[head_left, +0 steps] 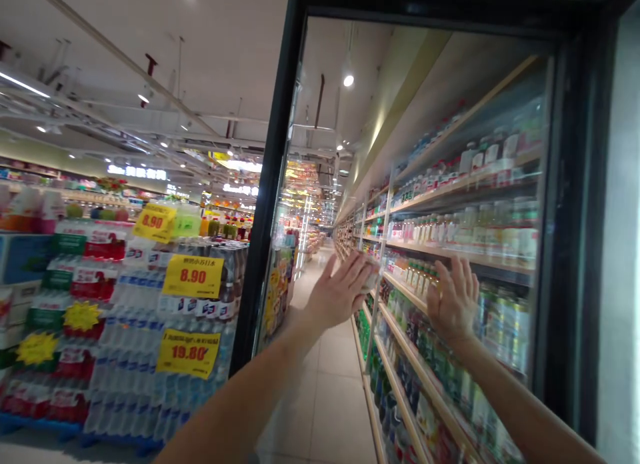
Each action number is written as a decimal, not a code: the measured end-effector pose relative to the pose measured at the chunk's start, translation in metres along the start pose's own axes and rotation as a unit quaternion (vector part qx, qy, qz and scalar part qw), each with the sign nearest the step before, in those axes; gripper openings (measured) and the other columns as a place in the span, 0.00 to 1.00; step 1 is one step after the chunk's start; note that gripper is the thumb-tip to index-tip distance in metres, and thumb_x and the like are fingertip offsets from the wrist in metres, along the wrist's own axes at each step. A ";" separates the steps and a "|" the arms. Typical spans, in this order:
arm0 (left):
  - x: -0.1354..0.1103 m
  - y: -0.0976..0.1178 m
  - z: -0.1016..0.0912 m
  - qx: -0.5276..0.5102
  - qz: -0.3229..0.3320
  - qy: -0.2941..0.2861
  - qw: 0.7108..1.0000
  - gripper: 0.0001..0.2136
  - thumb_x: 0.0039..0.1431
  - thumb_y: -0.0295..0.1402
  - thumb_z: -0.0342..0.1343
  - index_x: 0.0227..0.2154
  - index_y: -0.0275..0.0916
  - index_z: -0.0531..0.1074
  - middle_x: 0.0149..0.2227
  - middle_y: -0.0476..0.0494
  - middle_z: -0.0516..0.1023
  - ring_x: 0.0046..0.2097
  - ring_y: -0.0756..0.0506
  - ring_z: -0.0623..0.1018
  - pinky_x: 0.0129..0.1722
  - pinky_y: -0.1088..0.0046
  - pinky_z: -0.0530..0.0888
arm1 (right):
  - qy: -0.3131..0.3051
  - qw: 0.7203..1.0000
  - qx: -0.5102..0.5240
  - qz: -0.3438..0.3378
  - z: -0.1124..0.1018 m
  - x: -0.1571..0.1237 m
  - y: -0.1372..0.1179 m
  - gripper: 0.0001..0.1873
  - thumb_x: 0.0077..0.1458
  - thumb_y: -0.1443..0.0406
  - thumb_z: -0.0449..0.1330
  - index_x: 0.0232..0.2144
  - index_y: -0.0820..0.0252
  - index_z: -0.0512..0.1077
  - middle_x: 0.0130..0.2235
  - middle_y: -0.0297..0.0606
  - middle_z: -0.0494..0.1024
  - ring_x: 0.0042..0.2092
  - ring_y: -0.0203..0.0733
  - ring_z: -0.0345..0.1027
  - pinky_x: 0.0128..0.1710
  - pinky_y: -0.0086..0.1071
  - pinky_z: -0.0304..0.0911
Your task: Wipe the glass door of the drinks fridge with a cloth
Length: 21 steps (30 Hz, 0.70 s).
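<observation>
I face a tall glass cooler door [450, 151] with a black frame that stands swung out into a supermarket aisle. My left hand [340, 291] is stretched out flat with its fingers together against the glass near the door's middle. My right hand [454, 297] lies flat on the glass to the right, its fingers spread. Neither hand holds anything. Through the glass I see long shelves [470, 251] of bottled and canned drinks running down the aisle.
At the left stands a stack of bottled water packs [150, 357] with yellow price signs [193, 276]. The tiled aisle floor [325, 384] runs ahead between the stack and the shelves. A dark cooler frame [575, 251] rises at the right.
</observation>
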<state>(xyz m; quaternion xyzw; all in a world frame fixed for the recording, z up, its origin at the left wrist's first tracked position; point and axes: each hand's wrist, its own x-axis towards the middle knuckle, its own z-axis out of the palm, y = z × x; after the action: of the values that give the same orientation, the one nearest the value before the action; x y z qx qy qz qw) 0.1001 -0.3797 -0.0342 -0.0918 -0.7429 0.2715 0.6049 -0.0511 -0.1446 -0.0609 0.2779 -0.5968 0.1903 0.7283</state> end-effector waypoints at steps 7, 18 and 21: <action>0.007 -0.026 -0.004 0.025 -0.278 0.051 0.959 0.27 0.62 0.40 0.42 0.60 0.30 0.54 0.63 0.32 0.54 0.64 0.37 0.54 0.61 0.51 0.50 | 0.006 1.000 -0.007 0.007 0.000 0.001 0.000 0.26 0.55 0.63 0.51 0.56 0.59 0.61 0.62 0.51 0.58 0.63 0.55 0.49 0.57 0.51 0.52; 0.020 -0.032 -0.002 0.014 -0.218 0.019 0.976 0.27 0.62 0.39 0.41 0.61 0.30 0.51 0.64 0.34 0.52 0.65 0.38 0.51 0.62 0.52 0.48 | 0.009 1.000 -0.011 0.004 -0.001 0.003 0.001 0.24 0.56 0.60 0.49 0.54 0.63 0.63 0.60 0.54 0.61 0.63 0.56 0.51 0.57 0.51 0.52; 0.016 -0.015 0.001 -0.003 -0.029 -0.005 1.000 0.26 0.63 0.40 0.40 0.61 0.33 0.53 0.64 0.39 0.54 0.65 0.41 0.51 0.63 0.55 0.47 | 0.005 1.000 -0.010 0.008 -0.002 0.003 0.000 0.25 0.56 0.60 0.49 0.54 0.63 0.63 0.60 0.53 0.60 0.63 0.56 0.50 0.57 0.51 0.52</action>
<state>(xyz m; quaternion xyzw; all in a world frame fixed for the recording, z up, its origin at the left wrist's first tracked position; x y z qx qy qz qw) 0.0977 -0.3850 -0.0130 -0.0702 -0.7492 0.2520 0.6085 -0.0490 -0.1438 -0.0581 0.2647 -0.5970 0.1914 0.7327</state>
